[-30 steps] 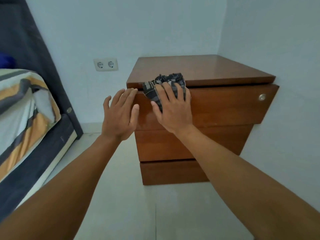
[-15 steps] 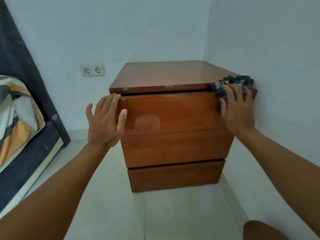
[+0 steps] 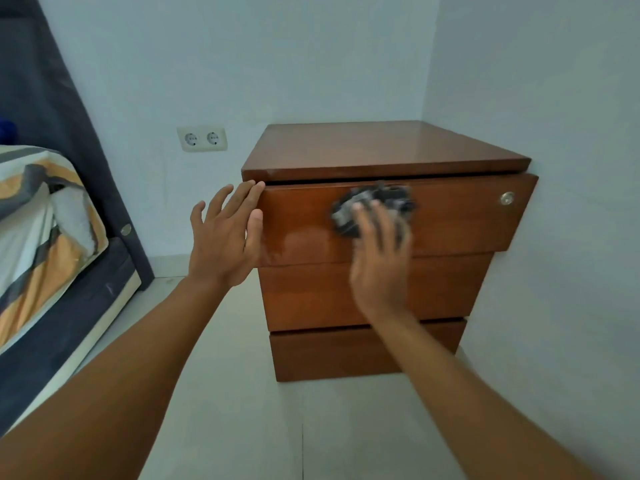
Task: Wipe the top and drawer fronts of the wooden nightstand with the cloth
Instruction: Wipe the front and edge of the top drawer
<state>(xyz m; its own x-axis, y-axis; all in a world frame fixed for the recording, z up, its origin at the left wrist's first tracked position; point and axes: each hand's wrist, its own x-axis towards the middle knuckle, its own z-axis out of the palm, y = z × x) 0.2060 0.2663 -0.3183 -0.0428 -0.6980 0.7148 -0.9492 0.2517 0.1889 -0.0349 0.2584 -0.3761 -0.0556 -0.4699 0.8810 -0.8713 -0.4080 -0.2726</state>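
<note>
The wooden nightstand (image 3: 384, 150) stands in the room's corner, with three glossy drawer fronts below its bare top. My right hand (image 3: 379, 261), blurred by motion, presses a dark checked cloth (image 3: 374, 206) flat against the middle of the top drawer front (image 3: 457, 216). The cloth bunches out above my fingertips, just under the top's front edge. My left hand (image 3: 225, 237) lies flat with fingers spread against the left end of the same drawer front, holding nothing. A small round metal lock (image 3: 507, 198) sits near that drawer's right end.
White walls close in behind and to the right of the nightstand. A double wall socket (image 3: 202, 138) is on the back wall to its left. A bed (image 3: 45, 237) with striped bedding and a dark curtain (image 3: 52, 98) fill the left side. Pale floor tiles (image 3: 277, 427) lie in front.
My right hand swept the cloth from the drawer's left part to its far right end, then back to the middle. The left hand stayed at the drawer's left end.
</note>
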